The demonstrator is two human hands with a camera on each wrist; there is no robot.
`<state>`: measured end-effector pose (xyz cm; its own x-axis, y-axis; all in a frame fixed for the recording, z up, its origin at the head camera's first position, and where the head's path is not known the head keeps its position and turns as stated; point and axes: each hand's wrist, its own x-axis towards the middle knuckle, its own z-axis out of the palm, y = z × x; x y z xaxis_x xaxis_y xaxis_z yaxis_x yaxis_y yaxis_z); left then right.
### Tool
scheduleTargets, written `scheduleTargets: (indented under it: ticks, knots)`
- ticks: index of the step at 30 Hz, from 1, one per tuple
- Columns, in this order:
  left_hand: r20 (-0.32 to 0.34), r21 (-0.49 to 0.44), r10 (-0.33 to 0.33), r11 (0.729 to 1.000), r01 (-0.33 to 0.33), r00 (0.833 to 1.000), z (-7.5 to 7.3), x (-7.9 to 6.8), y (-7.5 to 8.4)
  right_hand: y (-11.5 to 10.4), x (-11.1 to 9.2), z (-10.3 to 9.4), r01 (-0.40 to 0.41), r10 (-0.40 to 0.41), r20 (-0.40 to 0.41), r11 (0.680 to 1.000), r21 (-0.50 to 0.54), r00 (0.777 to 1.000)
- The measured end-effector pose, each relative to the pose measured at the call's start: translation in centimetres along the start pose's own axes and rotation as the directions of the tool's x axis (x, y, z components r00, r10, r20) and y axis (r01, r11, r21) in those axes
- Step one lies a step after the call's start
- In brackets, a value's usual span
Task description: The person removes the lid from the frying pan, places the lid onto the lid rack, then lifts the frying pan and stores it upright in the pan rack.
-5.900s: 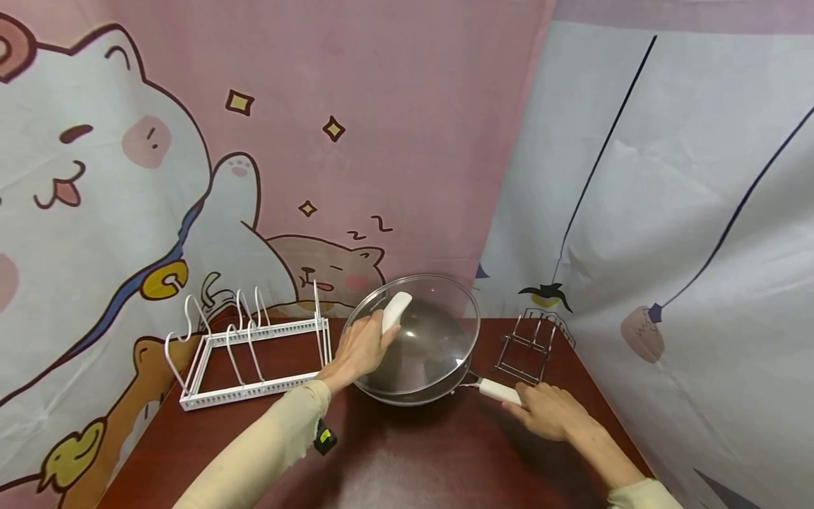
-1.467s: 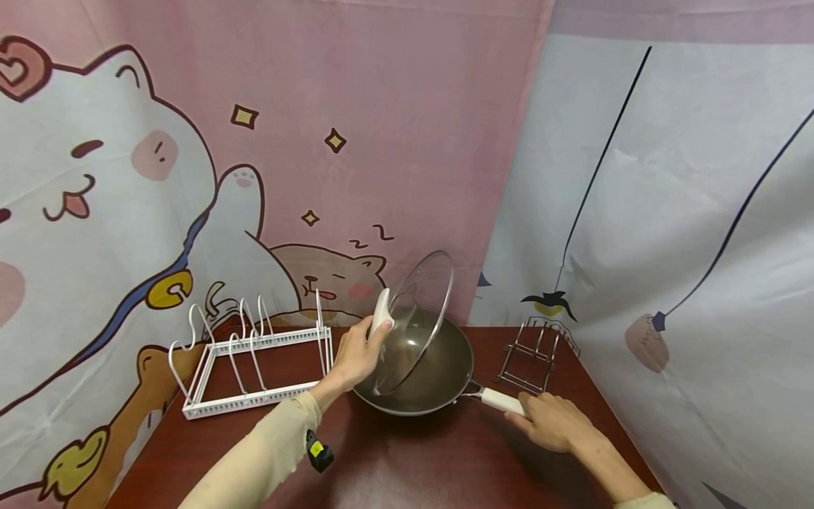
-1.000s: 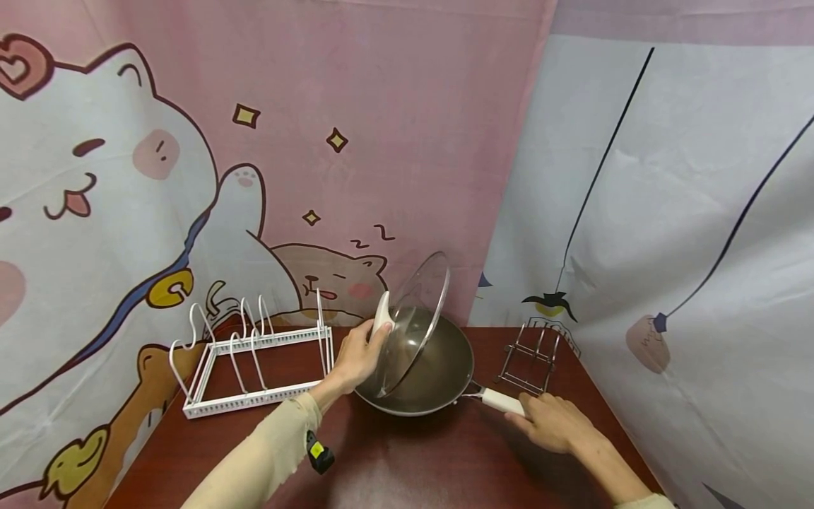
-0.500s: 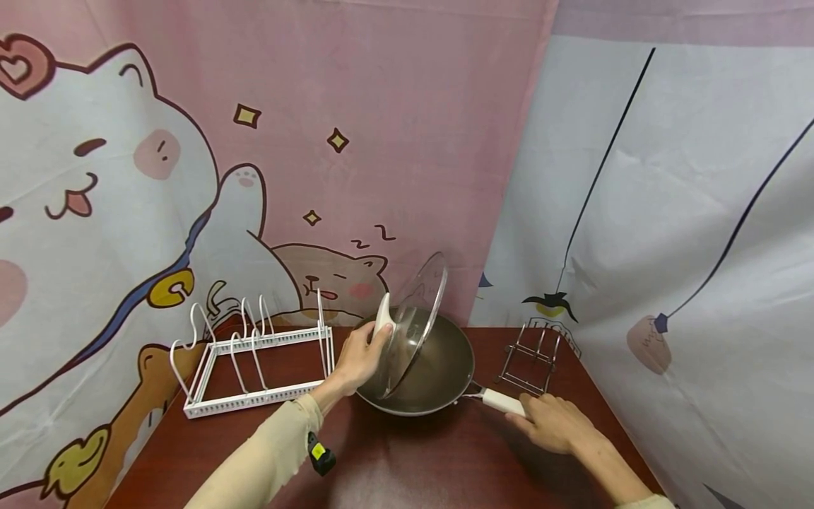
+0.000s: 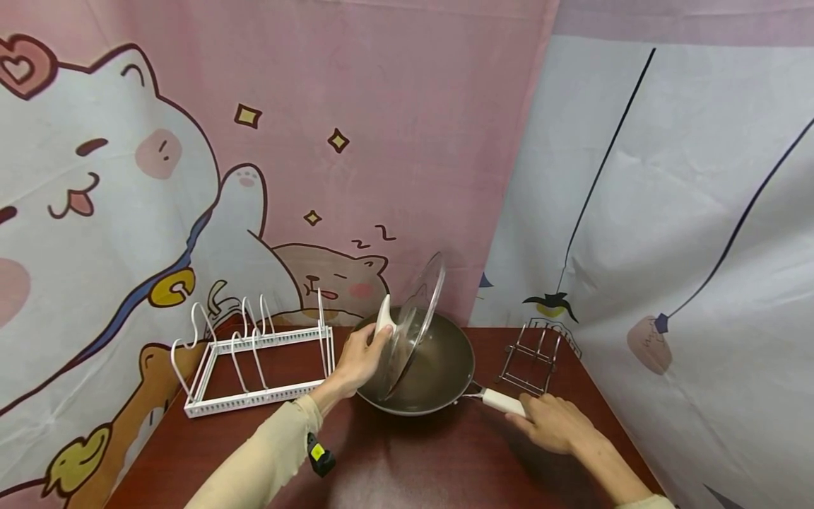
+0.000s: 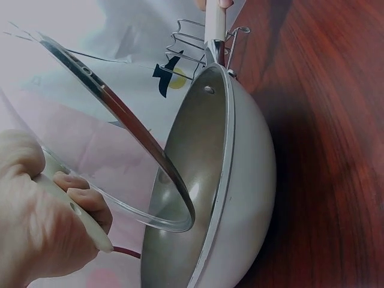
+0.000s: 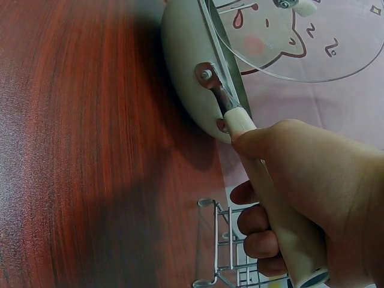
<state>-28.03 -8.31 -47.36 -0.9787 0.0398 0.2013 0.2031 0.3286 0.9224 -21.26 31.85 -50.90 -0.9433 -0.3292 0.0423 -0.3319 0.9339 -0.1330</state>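
Glass lid (image 5: 413,331), tilted over pan (image 5: 448,364), centre: left hand (image 5: 357,359) grips lid handle (image 5: 385,314). Pan handle (image 5: 502,401), lower right: right hand (image 5: 552,423) grips it.

Table (image 5: 420,459): dark red-brown, wood-grained, some glare on the surface. White rack (image 5: 261,396) on it, left side, upright; wire hoops rise from perforated rails. Metal rack (image 5: 531,352) near the back right corner, smaller, thin bare wire. Behind: pink cloth (image 5: 432,127), printed. White cat (image 5: 121,99) large at left, bell (image 5: 164,288) at its neck; tan cat (image 5: 346,265) lower, eyes closed; yellow stars (image 5: 338,141) above. Grey cloth (image 5: 706,170) at right, creased, bulb (image 5: 649,346) printed on it. Duck (image 5: 81,452) print, lower left.
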Motion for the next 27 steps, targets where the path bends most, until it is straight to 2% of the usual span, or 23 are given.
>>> scheduleTargets:
  ticks: [6, 19, 27]
  knots:
    - [0.003, -0.018, 0.008, 1.0, -0.007, 1.0, -0.02, 0.04, -0.11, -0.07, 0.03, -0.03, -0.004, 0.004, 0.007, 1.0, 0.005, 1.0]
    - [0.044, -0.138, -0.05, 0.989, 0.056, 0.998, 0.01, 0.04, -0.25, -0.01, 0.02, -0.12, -0.003, 0.003, 0.009, 1.0, 0.005, 1.0]
    - [0.038, -0.17, -0.079, 0.982, 0.084, 0.996, 0.21, -0.16, -0.34, 0.05, 0.05, -0.01, -0.003, 0.003, 0.005, 1.0, 0.001, 1.0]
